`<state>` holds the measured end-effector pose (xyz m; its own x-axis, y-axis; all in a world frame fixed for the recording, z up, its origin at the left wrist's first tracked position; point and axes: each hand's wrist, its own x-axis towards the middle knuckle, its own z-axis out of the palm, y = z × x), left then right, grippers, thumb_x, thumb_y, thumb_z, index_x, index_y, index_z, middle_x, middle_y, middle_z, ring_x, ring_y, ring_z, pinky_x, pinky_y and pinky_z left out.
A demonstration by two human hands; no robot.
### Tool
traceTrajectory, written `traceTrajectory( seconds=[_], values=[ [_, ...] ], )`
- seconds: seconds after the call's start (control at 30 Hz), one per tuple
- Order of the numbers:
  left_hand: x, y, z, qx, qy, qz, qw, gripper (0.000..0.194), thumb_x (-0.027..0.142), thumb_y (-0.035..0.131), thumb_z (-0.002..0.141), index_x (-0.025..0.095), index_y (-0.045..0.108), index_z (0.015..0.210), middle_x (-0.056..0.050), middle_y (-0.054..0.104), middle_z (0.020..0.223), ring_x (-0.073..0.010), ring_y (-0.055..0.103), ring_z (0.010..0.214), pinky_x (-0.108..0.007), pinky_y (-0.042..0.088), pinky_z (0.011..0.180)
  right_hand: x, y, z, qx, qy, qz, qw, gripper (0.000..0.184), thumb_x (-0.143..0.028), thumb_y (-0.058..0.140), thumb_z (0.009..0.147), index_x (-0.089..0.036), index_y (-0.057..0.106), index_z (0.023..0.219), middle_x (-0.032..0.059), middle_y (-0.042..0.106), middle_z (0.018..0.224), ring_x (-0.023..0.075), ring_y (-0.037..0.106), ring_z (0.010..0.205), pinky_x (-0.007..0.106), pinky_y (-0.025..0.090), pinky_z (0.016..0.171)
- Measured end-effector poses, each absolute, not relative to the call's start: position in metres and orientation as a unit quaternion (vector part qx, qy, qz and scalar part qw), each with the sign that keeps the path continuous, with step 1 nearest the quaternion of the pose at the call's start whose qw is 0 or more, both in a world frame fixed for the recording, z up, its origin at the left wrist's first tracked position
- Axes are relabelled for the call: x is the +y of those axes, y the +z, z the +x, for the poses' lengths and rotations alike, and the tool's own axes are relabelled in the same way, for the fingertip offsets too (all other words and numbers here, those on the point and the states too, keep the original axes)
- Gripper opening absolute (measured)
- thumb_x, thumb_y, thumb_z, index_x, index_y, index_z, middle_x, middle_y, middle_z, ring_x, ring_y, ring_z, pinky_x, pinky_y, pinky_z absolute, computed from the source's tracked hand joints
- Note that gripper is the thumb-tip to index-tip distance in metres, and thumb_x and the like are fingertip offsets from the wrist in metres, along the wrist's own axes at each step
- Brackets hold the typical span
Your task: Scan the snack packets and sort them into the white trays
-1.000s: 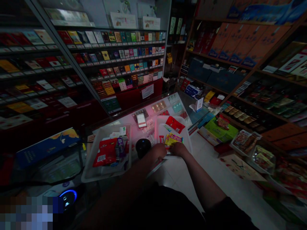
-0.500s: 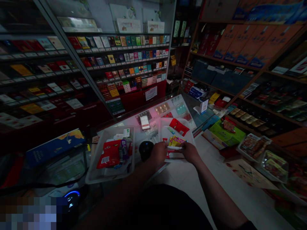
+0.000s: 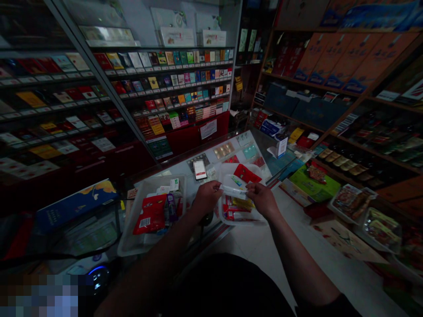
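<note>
Between my two hands, just right of the middle of the frame, I hold a pale, translucent, flat plastic-looking item. My left hand pinches its left end between thumb and fingers, and my right hand pinches its right end the same way. I cannot read what is on it.

It is above a white, rectangular plastic tray, whose far part shows beyond it. In that tray I see a glossy red packet at the far side, a small green-and-white packet near it, and a yellow packet and red-and-white wrappers on the near side.

The tray rests on a glass-topped display bench. Left of my hands, a larger white plastic tray holds a big red bag, a purple packet and a white-and-green box. Between the trays, toward the far side, lies a dark-edged device with a white screen; its upper part is blurred. A black rounded object is partly hidden by my left arm.

Shelves of small coloured boxes fill the upper left of the frame.
</note>
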<state>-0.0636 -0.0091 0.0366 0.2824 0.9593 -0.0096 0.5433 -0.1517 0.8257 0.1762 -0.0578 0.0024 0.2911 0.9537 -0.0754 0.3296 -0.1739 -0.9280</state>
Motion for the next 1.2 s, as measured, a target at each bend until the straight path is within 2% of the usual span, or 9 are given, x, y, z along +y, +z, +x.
traceTrajectory(
  seconds=[0.17,0.47,0.57,0.67,0.8,0.93,1.07,1.2],
  values=[
    [0.005,0.040,-0.081,0.533,0.307,0.687,0.386,0.021,0.023,0.059,0.084,0.018,0.076,0.095,-0.002,0.078,0.086,-0.0168,0.070,0.080,-0.025,0.051,0.073,-0.041,0.010,0.162,-0.462,0.388,-0.657,0.453,0.032,-0.036,0.070,0.067,-0.017,0.072,0.093,0.0037,0.074,0.079,0.0191,0.067,0.072,0.031,0.051,0.073],
    [0.035,0.044,-0.130,0.571,0.292,0.679,0.358,0.026,0.028,0.062,0.082,0.017,0.077,0.100,-0.003,0.078,0.089,-0.0184,0.070,0.082,-0.028,0.053,0.078,-0.010,0.006,0.125,-0.511,0.415,-0.592,0.465,0.032,-0.033,0.070,0.072,-0.016,0.071,0.100,0.0039,0.075,0.083,0.0180,0.069,0.075,0.030,0.052,0.073],
    [0.041,0.045,-0.145,0.576,0.296,0.689,0.326,0.028,0.025,0.061,0.082,0.017,0.075,0.105,-0.003,0.077,0.093,-0.0183,0.070,0.085,-0.029,0.053,0.082,0.000,0.000,0.111,-0.529,0.412,-0.579,0.465,0.030,-0.028,0.070,0.073,-0.017,0.071,0.102,0.0014,0.075,0.081,0.0173,0.069,0.074,0.029,0.052,0.072],
    [0.045,0.045,-0.159,0.579,0.291,0.703,0.292,0.039,0.021,0.059,0.083,0.019,0.070,0.120,-0.002,0.076,0.095,-0.0178,0.070,0.088,-0.030,0.053,0.085,0.008,-0.006,0.099,-0.555,0.405,-0.568,0.452,0.032,-0.023,0.068,0.076,-0.019,0.071,0.107,-0.0011,0.075,0.079,0.0170,0.069,0.073,0.028,0.053,0.071],
    [0.050,0.041,-0.175,0.577,0.251,0.744,0.224,0.048,0.019,0.059,0.083,0.022,0.065,0.131,-0.002,0.076,0.098,-0.0218,0.068,0.099,-0.035,0.051,0.095,0.012,-0.009,0.085,-0.591,0.385,-0.568,0.424,0.036,-0.014,0.066,0.079,-0.021,0.070,0.115,-0.0012,0.078,0.086,0.0178,0.073,0.081,0.031,0.055,0.081],
    [0.055,0.035,-0.186,0.567,0.221,0.777,0.161,0.050,0.017,0.059,0.083,0.021,0.065,0.133,-0.005,0.077,0.102,-0.0260,0.066,0.108,-0.038,0.049,0.101,0.012,-0.010,0.075,-0.642,0.330,-0.570,0.392,0.036,-0.010,0.066,0.081,-0.023,0.071,0.115,-0.0015,0.079,0.091,0.0184,0.074,0.089,0.033,0.053,0.091],
    [0.059,0.029,-0.190,0.563,0.208,0.791,0.118,0.051,0.017,0.059,0.083,0.019,0.065,0.133,-0.007,0.078,0.102,-0.0278,0.066,0.109,-0.041,0.048,0.104,0.015,-0.020,0.069,-0.664,0.310,-0.571,0.370,0.037,-0.011,0.066,0.084,-0.023,0.071,0.118,-0.0006,0.079,0.093,0.0185,0.073,0.092,0.033,0.053,0.093],
    [0.058,0.024,-0.190,0.544,0.210,0.807,0.096,0.045,0.018,0.056,0.085,0.016,0.068,0.128,-0.009,0.078,0.103,-0.0273,0.067,0.107,-0.041,0.047,0.104,0.018,-0.033,0.065,-0.676,0.272,-0.588,0.351,0.034,-0.012,0.064,0.086,-0.020,0.072,0.118,0.0041,0.078,0.101,0.0197,0.071,0.093,0.033,0.052,0.091]
  ],
)
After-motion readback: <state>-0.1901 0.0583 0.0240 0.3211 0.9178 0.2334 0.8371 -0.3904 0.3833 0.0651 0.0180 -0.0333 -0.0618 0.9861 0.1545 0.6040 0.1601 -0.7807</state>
